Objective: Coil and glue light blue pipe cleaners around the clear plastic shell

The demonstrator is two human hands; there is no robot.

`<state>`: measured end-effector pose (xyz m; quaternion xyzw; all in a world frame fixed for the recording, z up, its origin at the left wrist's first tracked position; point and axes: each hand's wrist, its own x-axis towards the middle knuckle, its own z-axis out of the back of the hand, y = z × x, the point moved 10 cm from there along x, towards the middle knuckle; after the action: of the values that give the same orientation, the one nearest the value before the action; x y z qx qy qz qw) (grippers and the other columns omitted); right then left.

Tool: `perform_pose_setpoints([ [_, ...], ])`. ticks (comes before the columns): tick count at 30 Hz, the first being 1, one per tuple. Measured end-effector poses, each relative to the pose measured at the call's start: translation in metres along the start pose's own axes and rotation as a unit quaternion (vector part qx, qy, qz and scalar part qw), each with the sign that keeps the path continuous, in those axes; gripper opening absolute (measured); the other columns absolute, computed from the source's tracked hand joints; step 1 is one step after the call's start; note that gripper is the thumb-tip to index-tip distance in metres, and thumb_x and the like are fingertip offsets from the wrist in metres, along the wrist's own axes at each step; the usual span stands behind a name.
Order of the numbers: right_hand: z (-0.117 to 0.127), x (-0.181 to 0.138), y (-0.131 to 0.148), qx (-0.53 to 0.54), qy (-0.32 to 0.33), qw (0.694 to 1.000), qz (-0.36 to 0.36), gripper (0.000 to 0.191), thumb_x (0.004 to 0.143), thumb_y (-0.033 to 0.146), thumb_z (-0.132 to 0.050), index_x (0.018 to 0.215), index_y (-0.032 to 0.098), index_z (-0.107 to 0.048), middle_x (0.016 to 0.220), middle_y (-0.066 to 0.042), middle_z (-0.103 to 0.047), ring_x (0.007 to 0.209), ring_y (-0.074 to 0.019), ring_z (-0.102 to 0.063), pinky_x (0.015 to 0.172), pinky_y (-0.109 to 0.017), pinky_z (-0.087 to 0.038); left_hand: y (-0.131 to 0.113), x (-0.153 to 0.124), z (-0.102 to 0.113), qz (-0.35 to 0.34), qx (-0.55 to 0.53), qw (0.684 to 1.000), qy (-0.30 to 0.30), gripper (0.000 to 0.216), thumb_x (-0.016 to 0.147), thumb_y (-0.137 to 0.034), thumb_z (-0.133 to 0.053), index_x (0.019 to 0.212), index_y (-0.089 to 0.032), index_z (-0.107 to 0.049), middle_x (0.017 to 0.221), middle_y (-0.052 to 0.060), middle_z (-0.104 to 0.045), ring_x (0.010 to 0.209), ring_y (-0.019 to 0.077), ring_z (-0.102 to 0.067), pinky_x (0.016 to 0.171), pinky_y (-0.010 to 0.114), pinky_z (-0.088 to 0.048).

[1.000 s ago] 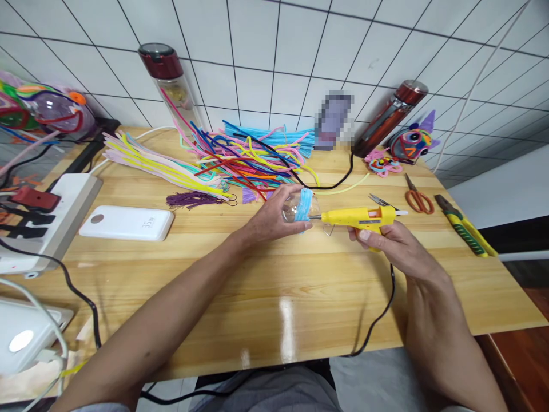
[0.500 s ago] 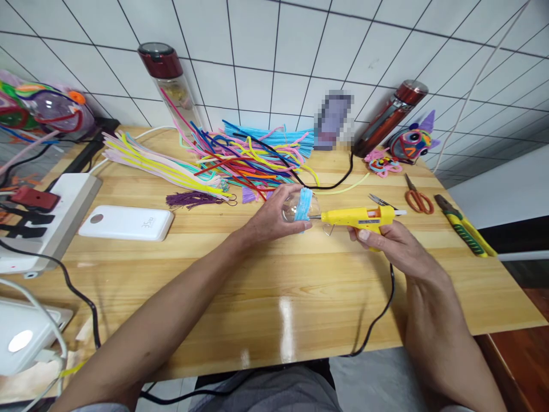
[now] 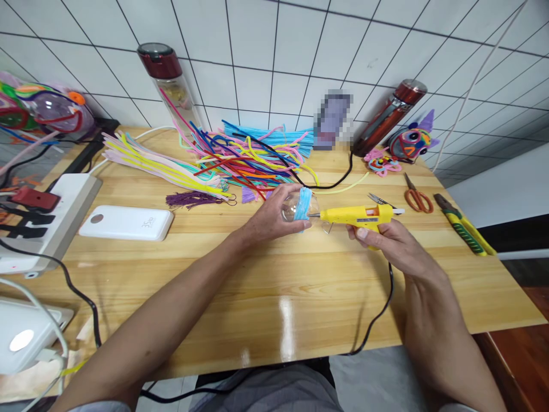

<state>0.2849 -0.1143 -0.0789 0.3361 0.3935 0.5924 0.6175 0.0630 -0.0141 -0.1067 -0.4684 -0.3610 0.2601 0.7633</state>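
My left hand (image 3: 270,216) is wrapped round a clear plastic ball (image 3: 294,208) that has a band of light blue pipe cleaner (image 3: 304,204) around it. It holds the ball just above the wooden table (image 3: 257,280). My right hand (image 3: 386,241) grips a yellow glue gun (image 3: 358,216) by its handle. The gun's metal tip touches the right side of the ball beside the blue band. The gun's black cord (image 3: 380,317) runs down off the table's front edge.
A heap of coloured pipe cleaners (image 3: 240,157) lies behind the ball. Orange scissors (image 3: 417,197), green-yellow pliers (image 3: 465,232), two red-capped bottles (image 3: 169,86) and a decorated ball (image 3: 412,143) stand toward the back. A white power bank (image 3: 126,223) and a power strip (image 3: 51,220) sit at left.
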Motion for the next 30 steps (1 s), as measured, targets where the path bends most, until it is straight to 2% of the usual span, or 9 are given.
perform_pose_setpoints([
  [5,-0.0031,0.0004,0.0041,0.006,0.009,1.000,0.007,0.061,0.084,0.083,-0.081,0.083,0.022,-0.074,0.080,-0.002,-0.064,0.073,-0.0186,-0.054,0.073,-0.035,-0.050,-0.0008,0.0002,-0.0004,-0.004,0.008,1.000,0.002,0.084,0.083,-0.052,-0.091,0.154,-0.022,-0.057,0.159,0.019,-0.062,0.152,0.0385,-0.059,0.124,0.054,-0.055],
  [19,-0.0010,-0.0010,0.0072,-0.028,-0.009,1.000,0.009,0.054,0.085,0.076,-0.082,0.083,0.022,-0.076,0.083,-0.004,-0.067,0.076,-0.0206,-0.058,0.072,-0.035,-0.052,0.0001,-0.0003,-0.0001,-0.010,0.003,1.000,-0.004,0.083,0.083,-0.050,-0.092,0.153,-0.022,-0.058,0.157,0.018,-0.063,0.149,0.0373,-0.061,0.123,0.053,-0.055],
  [30,0.0017,-0.0018,0.0030,-0.031,-0.022,0.999,0.012,0.056,0.085,0.077,-0.082,0.080,0.022,-0.074,0.079,-0.003,-0.064,0.073,-0.0198,-0.055,0.067,-0.034,-0.048,0.0028,-0.0008,-0.0009,-0.010,-0.007,1.000,-0.005,0.081,0.084,-0.049,-0.092,0.153,-0.024,-0.058,0.158,0.017,-0.062,0.150,0.0367,-0.060,0.122,0.054,-0.057],
])
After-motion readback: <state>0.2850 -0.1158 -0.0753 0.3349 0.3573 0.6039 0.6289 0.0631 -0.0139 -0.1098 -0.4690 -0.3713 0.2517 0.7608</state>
